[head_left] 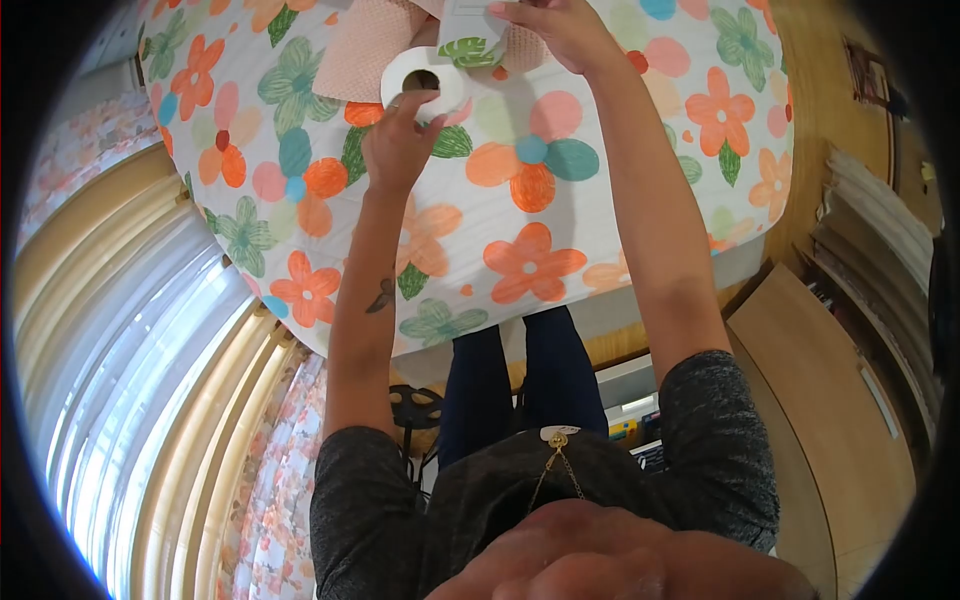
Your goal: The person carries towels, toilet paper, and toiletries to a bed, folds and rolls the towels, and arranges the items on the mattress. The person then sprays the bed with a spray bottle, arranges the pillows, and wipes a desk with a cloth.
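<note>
My left hand (397,146) is at the near side of a white toilet paper roll (398,75). Its fingertips reach over the rim to the dark core hole, with the thumb low on the outside, so the roll's wall sits in the grip. Farther right, my right hand (568,32) pinches a flat, pale packet or card (474,28) printed with a green leaf. This piece overlaps the roll's right edge, and its top runs out of view. Behind both lies a pink textured cloth (358,55), partly hidden.
A white sheet with bright flowers (535,262) covers the wide surface under my hands. Curtains (150,330) hang by a bright window on the left. To the right stands a light wooden panel (820,370). A black object (415,405) is below the sheet's edge.
</note>
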`<action>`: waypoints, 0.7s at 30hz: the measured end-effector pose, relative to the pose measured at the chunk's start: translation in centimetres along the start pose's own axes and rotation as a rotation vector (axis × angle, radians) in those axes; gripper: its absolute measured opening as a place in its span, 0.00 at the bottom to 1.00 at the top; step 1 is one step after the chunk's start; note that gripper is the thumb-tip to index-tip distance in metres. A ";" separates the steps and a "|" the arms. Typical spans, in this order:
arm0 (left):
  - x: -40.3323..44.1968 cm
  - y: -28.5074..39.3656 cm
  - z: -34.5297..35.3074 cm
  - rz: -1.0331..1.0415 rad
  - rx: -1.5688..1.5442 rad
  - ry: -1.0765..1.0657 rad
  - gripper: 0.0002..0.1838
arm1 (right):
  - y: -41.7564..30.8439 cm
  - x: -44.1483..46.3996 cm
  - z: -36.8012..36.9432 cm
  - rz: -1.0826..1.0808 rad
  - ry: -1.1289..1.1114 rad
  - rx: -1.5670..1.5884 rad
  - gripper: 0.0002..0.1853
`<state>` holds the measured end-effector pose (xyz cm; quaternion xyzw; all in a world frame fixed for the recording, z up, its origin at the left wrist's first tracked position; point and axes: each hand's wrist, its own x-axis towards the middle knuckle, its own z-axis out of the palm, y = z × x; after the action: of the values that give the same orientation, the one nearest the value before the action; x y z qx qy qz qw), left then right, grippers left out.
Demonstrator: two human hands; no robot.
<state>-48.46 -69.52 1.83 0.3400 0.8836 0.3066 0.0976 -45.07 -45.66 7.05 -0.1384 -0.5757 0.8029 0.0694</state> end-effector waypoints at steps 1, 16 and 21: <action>0.3 0.5 -0.8 -0.069 -0.029 -0.037 0.15 | -0.2 0.3 0.5 -0.002 0.002 -0.002 0.25; 9.1 3.2 -11.7 -0.166 -0.261 -0.029 0.31 | -2.2 2.1 6.2 -0.064 -0.050 0.683 0.28; 7.5 1.8 -15.8 -0.199 -0.235 -0.100 0.29 | -0.7 0.2 6.4 -0.218 0.341 0.183 0.36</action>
<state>-59.10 -71.06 15.68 0.2520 0.8649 0.3796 0.2105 -47.20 -51.19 9.58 -0.2021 -0.4921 0.8044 0.2645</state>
